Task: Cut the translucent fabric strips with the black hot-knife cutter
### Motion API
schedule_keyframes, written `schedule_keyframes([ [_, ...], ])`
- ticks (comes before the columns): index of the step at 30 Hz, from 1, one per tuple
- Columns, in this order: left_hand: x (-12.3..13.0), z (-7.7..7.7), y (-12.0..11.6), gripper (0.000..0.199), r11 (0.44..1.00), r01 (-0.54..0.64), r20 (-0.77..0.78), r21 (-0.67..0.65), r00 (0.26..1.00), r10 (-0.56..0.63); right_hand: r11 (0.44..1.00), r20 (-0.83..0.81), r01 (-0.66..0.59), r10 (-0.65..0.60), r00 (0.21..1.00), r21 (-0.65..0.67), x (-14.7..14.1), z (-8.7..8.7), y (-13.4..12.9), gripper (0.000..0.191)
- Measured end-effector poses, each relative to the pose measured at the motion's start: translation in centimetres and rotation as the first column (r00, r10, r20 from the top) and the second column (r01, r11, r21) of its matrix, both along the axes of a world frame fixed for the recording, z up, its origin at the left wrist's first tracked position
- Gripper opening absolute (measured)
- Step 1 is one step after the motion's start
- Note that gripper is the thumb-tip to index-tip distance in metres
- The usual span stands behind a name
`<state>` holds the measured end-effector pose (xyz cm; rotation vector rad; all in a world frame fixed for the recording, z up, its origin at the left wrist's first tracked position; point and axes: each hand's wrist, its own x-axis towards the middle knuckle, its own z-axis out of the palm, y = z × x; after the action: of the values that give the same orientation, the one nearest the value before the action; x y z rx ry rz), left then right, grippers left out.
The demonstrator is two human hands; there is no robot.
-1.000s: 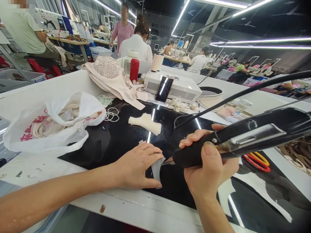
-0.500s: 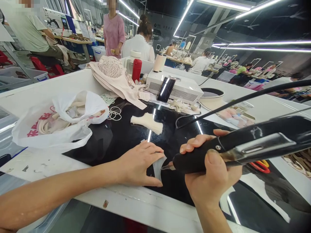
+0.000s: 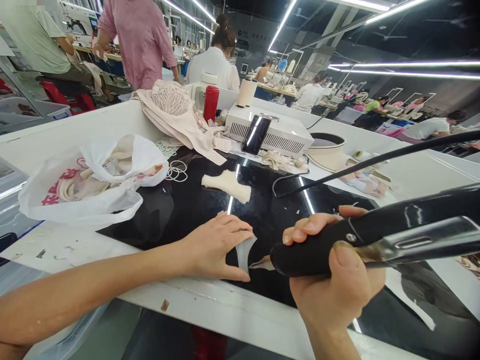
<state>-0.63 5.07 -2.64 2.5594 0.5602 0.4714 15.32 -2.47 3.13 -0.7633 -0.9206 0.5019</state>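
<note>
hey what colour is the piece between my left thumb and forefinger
Pale grey; the piece at the left hand shows best in the head view.

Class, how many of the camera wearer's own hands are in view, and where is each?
2. The left hand is at the grey piece on the black surface; the right hand grips the black tool, which hides part of it.

Overhead tube lights (image 3: 412, 64) streak white glare across the glossy black tabletop (image 3: 187, 197); the far ceiling (image 3: 442, 35) at right is dark.
</note>
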Motion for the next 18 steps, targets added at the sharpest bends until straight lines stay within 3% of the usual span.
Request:
schedule_keyframes([
  [18,0.06,-0.06,0.07,0.073,0.999,0.002,-0.004,0.032,1.0,-0.002,1.0,-0.001,-0.022,0.022,1.0,-0.014,-0.36,-0.24,-0.26,0.032],
])
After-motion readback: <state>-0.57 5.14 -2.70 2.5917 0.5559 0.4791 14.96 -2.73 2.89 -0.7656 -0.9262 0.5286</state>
